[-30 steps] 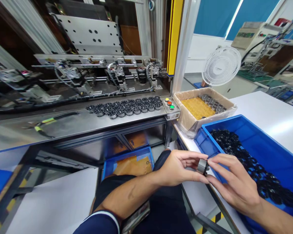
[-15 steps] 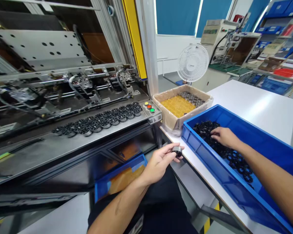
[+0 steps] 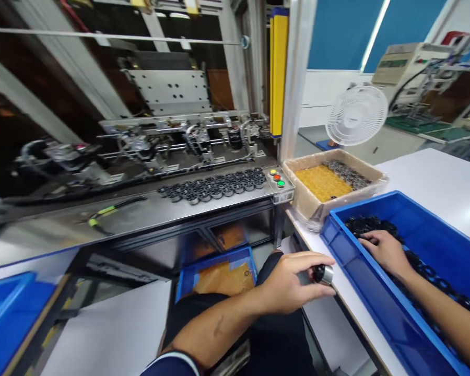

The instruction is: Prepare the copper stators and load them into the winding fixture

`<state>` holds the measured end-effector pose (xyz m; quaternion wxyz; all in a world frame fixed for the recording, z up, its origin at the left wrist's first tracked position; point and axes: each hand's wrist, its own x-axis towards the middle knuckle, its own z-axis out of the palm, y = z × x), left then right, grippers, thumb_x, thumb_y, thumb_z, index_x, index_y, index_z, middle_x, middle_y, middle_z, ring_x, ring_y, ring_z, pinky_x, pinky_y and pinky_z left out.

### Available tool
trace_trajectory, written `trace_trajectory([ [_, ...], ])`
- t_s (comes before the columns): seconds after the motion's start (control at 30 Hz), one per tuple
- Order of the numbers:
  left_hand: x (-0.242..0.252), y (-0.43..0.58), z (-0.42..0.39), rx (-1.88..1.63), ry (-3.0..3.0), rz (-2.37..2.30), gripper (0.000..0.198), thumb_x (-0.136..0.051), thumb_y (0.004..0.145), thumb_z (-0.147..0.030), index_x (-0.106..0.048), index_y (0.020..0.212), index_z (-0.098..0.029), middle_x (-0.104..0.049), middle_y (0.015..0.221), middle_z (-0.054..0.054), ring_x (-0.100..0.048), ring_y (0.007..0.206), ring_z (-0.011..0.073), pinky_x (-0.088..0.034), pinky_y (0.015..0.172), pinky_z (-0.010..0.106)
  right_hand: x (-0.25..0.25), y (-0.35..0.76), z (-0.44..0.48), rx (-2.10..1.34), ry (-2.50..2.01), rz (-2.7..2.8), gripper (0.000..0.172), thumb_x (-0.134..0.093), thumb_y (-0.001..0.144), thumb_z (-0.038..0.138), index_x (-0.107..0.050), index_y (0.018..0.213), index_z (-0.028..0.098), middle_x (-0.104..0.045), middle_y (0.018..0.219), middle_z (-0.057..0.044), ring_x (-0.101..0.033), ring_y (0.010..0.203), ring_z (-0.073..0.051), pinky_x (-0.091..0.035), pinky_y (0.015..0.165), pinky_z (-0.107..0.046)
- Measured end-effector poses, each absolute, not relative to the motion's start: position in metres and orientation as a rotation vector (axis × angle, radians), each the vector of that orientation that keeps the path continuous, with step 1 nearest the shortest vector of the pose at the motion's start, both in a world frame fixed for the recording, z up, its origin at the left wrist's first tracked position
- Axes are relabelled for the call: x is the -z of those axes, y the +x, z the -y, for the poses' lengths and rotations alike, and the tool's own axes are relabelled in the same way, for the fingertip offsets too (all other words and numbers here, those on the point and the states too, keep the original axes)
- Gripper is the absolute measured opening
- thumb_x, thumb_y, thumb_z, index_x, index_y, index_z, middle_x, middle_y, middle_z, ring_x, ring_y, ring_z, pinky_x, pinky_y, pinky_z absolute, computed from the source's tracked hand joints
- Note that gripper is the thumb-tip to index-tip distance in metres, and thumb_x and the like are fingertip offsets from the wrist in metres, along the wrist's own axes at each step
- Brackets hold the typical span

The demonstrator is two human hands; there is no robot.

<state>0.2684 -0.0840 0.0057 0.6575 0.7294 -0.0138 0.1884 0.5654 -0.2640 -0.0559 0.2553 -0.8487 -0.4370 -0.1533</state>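
Note:
My left hand [image 3: 297, 282] holds a short silver metal ring with a black plastic insert [image 3: 324, 274] between thumb and fingers, beside the blue bin's near wall. Inside the blue bin [image 3: 376, 282], my right hand [image 3: 389, 254] reaches into a heap of black plastic ring parts [image 3: 370, 224]. Its thumb and fingertips close around a dark piece, mostly hidden by the fingers. Several rows of black-and-silver rings [image 3: 219, 185] stand on the machine's metal ledge to the left.
A lined carton [image 3: 313, 206] holds grey rings and yellow material behind the bin. Yellow, red and green buttons [image 3: 277, 178] sit at the ledge's end. A black-and-yellow cable-like tool [image 3: 107, 210] lies on the ledge. A white fan [image 3: 356, 115] stands behind; another blue bin [image 3: 219, 261] sits low.
The view has swung left. My left hand has turned the metal ring so that its silver side faces right. My right hand remains in the bin, its fingers now closed together at the near side.

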Motion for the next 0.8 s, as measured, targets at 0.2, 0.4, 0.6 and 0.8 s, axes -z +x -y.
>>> trace_trajectory([
  [0.2,0.003,0.272,0.076,-0.278,1.045,-0.044,0.062,-0.094,0.058,-0.025,-0.071,0.116,-0.014,-0.073,0.119,0.015,-0.069,0.085,0.0134,-0.057,0.087,0.032,-0.026,0.482,0.259,0.414,-2.189,1.066,0.033,-0.064,0.091,0.046,-0.07,0.112,0.022,-0.076,0.09,-0.006,-0.072,0.075,-0.023,-0.055,0.071,-0.036],
  [0.4,0.0,0.275,0.085,-0.241,0.99,-0.046,0.072,-0.098,0.04,-0.016,-0.074,0.108,-0.014,-0.078,0.103,0.01,-0.074,0.083,0.0181,-0.06,0.086,0.035,-0.055,0.379,0.253,0.178,-1.666,1.494,0.024,-0.059,0.091,0.007,-0.068,0.108,0.022,-0.064,0.1,-0.007,-0.066,0.091,-0.018,-0.055,0.076,-0.029],
  [0.6,-0.005,0.274,0.099,-0.191,1.035,-0.098,0.074,-0.1,0.035,-0.02,-0.075,0.104,-0.012,-0.078,0.091,0.008,-0.074,0.085,0.0221,-0.06,0.085,0.035,-0.046,0.383,0.255,0.19,-1.577,1.515,0.033,-0.062,0.086,-0.002,-0.063,0.112,0.019,-0.065,0.097,-0.007,-0.064,0.092,-0.02,-0.056,0.077,-0.034],
  [0.8,-0.008,0.275,0.102,-0.268,1.072,-0.084,0.063,-0.098,0.046,-0.023,-0.074,0.104,-0.011,-0.077,0.09,0.007,-0.073,0.084,0.0189,-0.057,0.087,0.032,-0.046,0.387,0.259,0.191,-1.554,1.681,0.045,-0.065,0.083,-0.002,-0.058,0.124,0.014,-0.061,0.111,-0.014,-0.06,0.106,-0.026,-0.054,0.085,-0.042],
])
